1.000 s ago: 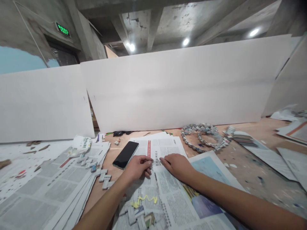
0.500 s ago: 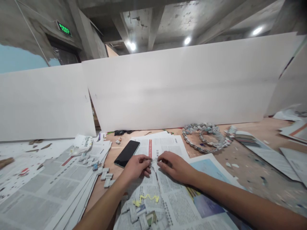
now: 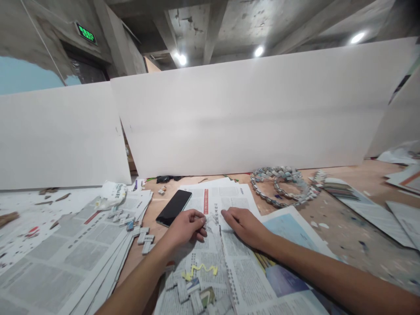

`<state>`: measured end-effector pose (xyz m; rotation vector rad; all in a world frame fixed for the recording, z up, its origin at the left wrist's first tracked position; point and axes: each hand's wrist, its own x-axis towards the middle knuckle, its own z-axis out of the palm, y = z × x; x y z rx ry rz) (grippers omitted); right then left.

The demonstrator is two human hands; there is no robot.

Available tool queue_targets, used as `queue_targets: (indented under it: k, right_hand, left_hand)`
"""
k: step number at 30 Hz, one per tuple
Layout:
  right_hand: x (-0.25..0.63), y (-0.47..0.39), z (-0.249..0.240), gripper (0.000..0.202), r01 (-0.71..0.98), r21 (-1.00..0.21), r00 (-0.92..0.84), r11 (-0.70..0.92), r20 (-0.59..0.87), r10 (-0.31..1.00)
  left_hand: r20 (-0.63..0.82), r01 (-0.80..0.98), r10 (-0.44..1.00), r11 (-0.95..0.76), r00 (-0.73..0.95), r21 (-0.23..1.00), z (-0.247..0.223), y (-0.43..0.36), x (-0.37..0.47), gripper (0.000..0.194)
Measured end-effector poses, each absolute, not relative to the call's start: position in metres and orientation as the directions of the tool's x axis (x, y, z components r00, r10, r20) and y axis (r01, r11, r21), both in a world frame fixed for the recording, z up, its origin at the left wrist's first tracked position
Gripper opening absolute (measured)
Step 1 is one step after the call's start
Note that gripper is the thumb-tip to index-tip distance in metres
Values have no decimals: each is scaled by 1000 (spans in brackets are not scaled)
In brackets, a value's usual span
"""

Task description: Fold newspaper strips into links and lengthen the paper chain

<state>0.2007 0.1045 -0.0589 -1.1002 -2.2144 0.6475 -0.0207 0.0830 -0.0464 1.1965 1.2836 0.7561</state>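
My left hand [image 3: 188,227] is closed in a pinch on a newspaper [image 3: 210,245], with a pale narrow part of the sheet at its fingertips. My right hand [image 3: 244,225] lies low on the printed paper to the right, fingers stretched toward the left hand and apart from it; its fingertips touch the sheet. A line like a tear or edge runs down the newspaper between the hands. Just beyond my left hand lies a black phone [image 3: 173,208]. Closer to me are a zigzag yellow strip [image 3: 200,270] and a folded-paper woven chain [image 3: 190,291].
Newspaper stacks [image 3: 82,245] lie at left, with a white crumpled packet [image 3: 113,194] and another folded-paper chain [image 3: 144,238] on them. A coiled paper chain [image 3: 282,186] sits at back right, near printed sheets [image 3: 354,205]. White boards [image 3: 229,122] stand behind the table.
My right hand has moved slightly right, away from the left, and its fingers have flattened. The gap between the hands is wider, showing more paper. My left hand keeps its pinch.
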Motion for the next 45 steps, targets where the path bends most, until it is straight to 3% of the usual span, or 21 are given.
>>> queue_targets:
  k: [4,11,18,35,45]
  right_hand:
    - [202,106,-58,53,596,-645,-446,478,228,865]
    - [201,108,-63,42,733,-421,-500,535,201,843]
    - [201,108,-65,50,743,-358,-535,566,190,823]
    - [202,114,-59,53,748,-308,-556,587,191,809]
    - [203,114,-58,52,752,-280,-570,597,178,802]
  left_hand:
    - [-318,217,925,274,208,937,-47,81,-26,34]
    - [-276,282,937,212,212,936,-46,81,-25,27]
    - [-234,326,944,150,234,933,-43,89,-29,27]
    - [-121,451,955,-15,270,892,-38,85,-8,22]
    - [-143,487,945,-19,293,873,-33,88,-11,25]
